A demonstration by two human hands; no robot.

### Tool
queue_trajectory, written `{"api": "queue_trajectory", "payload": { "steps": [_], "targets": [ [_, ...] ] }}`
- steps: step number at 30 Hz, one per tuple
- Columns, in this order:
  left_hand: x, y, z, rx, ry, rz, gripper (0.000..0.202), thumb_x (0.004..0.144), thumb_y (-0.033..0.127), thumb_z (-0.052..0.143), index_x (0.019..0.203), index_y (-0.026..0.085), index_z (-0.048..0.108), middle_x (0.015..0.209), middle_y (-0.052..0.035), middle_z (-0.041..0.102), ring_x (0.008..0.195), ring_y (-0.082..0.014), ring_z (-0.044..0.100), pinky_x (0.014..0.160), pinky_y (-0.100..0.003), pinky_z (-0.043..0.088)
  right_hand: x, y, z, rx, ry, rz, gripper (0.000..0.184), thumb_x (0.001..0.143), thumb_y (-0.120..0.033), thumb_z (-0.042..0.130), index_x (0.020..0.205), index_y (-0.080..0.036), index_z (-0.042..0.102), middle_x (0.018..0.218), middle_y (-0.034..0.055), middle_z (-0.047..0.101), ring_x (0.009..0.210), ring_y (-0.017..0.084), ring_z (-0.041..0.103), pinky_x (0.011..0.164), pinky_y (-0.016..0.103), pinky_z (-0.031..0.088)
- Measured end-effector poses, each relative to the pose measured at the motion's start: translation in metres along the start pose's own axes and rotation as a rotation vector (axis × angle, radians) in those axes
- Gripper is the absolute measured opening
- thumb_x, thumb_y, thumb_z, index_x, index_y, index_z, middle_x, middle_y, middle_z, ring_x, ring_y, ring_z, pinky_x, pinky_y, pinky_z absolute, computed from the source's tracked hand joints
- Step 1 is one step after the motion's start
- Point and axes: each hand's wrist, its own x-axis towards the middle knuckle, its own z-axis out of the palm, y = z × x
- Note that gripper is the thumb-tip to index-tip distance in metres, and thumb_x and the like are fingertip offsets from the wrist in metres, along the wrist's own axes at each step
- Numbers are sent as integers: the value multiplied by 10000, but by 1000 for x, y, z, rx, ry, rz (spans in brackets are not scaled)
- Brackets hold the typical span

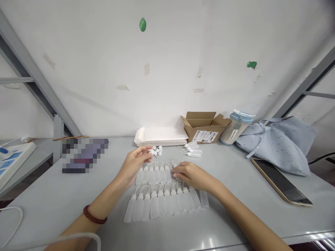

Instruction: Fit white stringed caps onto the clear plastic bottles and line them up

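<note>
My left hand (136, 162) is at the small pile of white caps (158, 150), its thumb and fingertips closed around a small white cap at the pile's near side. My right hand (190, 174) is at the right end of the back row of small translucent squeeze bottles (155, 174). Its fingers are closed on a bottle there, mostly hidden behind them. A longer front row of the same bottles (161, 205) lies side by side nearer me, each with a white cap looped on a thin strap. My right wrist hides part of that row's right end.
Behind lie a few loose bottles (194, 152), a stack of white sheets or envelopes (164, 136) and an open cardboard box (202, 132). To the right are a lidded cup (234, 130), a blue cloth bag (277, 146) and a phone (282, 181). A blurred purple item (86, 157) lies left.
</note>
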Motion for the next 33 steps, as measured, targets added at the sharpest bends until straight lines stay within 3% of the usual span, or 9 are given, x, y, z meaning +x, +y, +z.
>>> {"api": "queue_trajectory", "payload": {
  "steps": [6, 11, 15, 20, 26, 33],
  "targets": [
    [-3, -1, 4, -168, -106, -83, 333, 764, 230, 616, 1088, 151, 608, 726, -3, 540, 677, -111, 506, 677, -263, 419, 1, 10, 0, 12, 184, 10, 243, 920, -240, 420, 1025, -197, 635, 799, 69, 598, 758, 186, 545, 668, 278, 401],
    [-9, -1, 13, -172, -174, -87, 317, 798, 239, 587, 1105, 166, 606, 758, -9, 526, 677, -112, 477, 636, -258, 402, 0, -2, -2, 219, 323, -1, 213, 911, -270, 449, 1033, -205, 610, 858, 59, 617, 779, 169, 556, 643, 260, 423],
    [-16, -4, 21, -110, -251, -127, 275, 817, 248, 578, 1071, 155, 631, 761, -23, 536, 735, -131, 489, 683, -269, 402, -2, -21, -3, 421, 277, -12, 184, 893, -288, 483, 1008, -224, 612, 896, 35, 637, 812, 160, 561, 553, 214, 407],
    [-22, -7, 28, -217, -290, -94, 214, 823, 263, 589, 1006, 165, 641, 960, -51, 533, 818, -139, 484, 710, -277, 412, -5, -35, -2, 575, 192, -60, 129, 870, -248, 523, 939, -210, 624, 890, 17, 643, 766, 137, 548, 677, 245, 439],
    [-29, -7, 32, -332, -406, -136, 115, 849, 263, 551, 935, 189, 568, 800, -19, 530, 745, -159, 541, 708, -318, 428, -6, -37, 0, 631, 124, -70, 95, 853, -194, 530, 891, -202, 617, 824, -2, 631, 772, 131, 539, 760, 261, 431],
    [-33, -4, 33, -294, -410, -150, 219, 846, 275, 562, 1055, 208, 557, 797, -14, 544, 780, -166, 560, 724, -311, 426, -7, -37, -1, 620, 171, -78, 106, 839, -161, 517, 873, -194, 612, 839, 11, 633, 768, 138, 534, 751, 270, 431]
  ]
}}
